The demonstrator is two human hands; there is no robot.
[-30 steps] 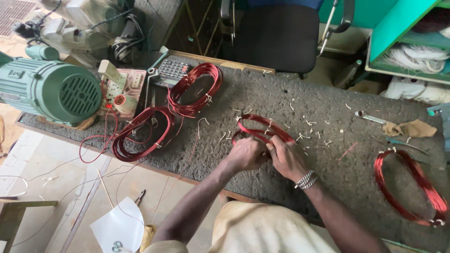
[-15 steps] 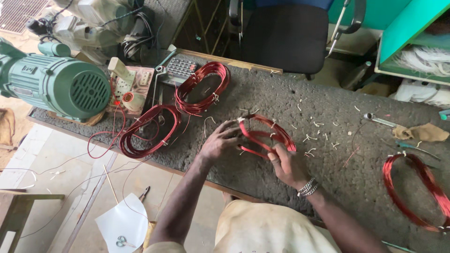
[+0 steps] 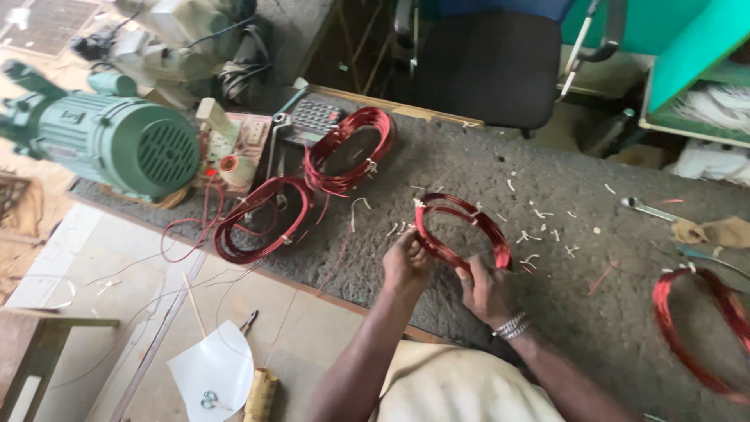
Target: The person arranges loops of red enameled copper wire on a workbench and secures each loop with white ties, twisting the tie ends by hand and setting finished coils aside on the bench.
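A red wire coil (image 3: 469, 223), oval and tied with white strips, is lifted just above the grey bench (image 3: 437, 168). My left hand (image 3: 406, 262) grips the coil's near left side. My right hand (image 3: 486, 289), with a metal bracelet on its wrist, holds the coil's near right side. Two more red coils lie to the left, one (image 3: 348, 148) by a grey keypad device (image 3: 312, 117) and one (image 3: 262, 219) at the bench's edge with loose wire hanging off. Another red coil (image 3: 699, 332) lies at the far right.
A green electric motor (image 3: 117, 141) sits at the bench's left end beside a small pink box (image 3: 242, 152). White snippets litter the bench. A wrench (image 3: 648, 209) and brown cloth (image 3: 715, 232) lie right. A dark chair (image 3: 492, 66) stands behind; white sheet and scissors (image 3: 215, 375) lie on the floor.
My hands have shifted round the coil: the left moved from its top left to its near left side. The view has swung a little, moving the bench's things rightward in frame.
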